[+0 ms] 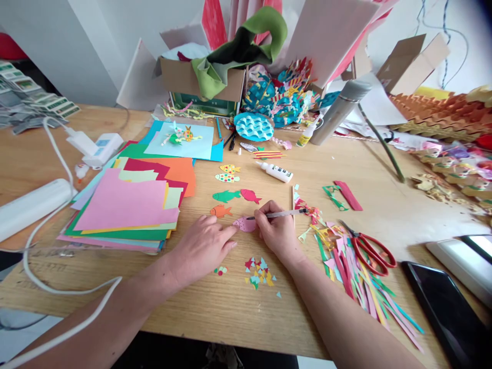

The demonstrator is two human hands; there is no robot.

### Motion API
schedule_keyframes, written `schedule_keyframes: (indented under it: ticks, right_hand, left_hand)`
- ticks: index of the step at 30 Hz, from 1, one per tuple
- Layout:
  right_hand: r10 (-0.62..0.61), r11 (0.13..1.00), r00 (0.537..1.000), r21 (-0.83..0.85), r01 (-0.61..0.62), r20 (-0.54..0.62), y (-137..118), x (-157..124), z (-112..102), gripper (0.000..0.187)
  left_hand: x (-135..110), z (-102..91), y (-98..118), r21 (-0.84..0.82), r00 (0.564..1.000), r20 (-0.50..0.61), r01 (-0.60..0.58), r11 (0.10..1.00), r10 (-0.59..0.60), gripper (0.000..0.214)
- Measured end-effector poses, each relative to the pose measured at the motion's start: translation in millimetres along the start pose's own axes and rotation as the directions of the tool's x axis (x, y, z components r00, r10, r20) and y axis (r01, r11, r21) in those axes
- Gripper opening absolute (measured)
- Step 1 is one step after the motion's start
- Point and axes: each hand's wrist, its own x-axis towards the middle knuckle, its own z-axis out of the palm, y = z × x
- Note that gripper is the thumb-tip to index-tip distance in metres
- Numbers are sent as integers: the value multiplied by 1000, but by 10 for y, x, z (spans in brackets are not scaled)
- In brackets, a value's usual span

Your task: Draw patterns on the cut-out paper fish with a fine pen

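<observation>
1. Pink paper fish (244,224): the landmark for this entry. It lay flat on the wooden tabletop (215,312), between the two hands, and was marked with dark dots.
2. Left hand (202,246): just left of the fish, open and palm down, with the fingers spread. The index fingertip met or nearly met the fish's edge, probably to steady the light paper.
3. Right hand (274,229): directly right of the fish, in a narrow pen grip around a slim clear-barrelled pen (284,213). Its tip was angled down onto the fish, apparently for marking it.
4. Orange paper fish (221,210), green paper fish (226,195) and red paper fish (250,196): just above the landmark, set apart, seemingly so that each stayed visible and separate.
5. Paper scraps (259,272): a small heap below the fish, within easy reach of both hands.
6. Red-handled scissors (371,249): right of the fish, resting on long paper offcuts (355,274), with the blades closed or nearly so.
7. White glue bottle (274,171): lying on its side, well above the fish.
8. Stacked coloured paper sheets (123,205): left of the fish, beyond the left hand, squared into a loose pile for ready selection.
</observation>
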Motion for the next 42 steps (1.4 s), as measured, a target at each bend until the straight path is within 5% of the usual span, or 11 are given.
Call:
schedule_keyframes:
  ticks: [42]
  right_hand:
    - [-3,1000,1000,20,2,13,56,14,1,16]
  left_hand:
    - [-1,22,-14,7,1000,7,-8,1000,8,34]
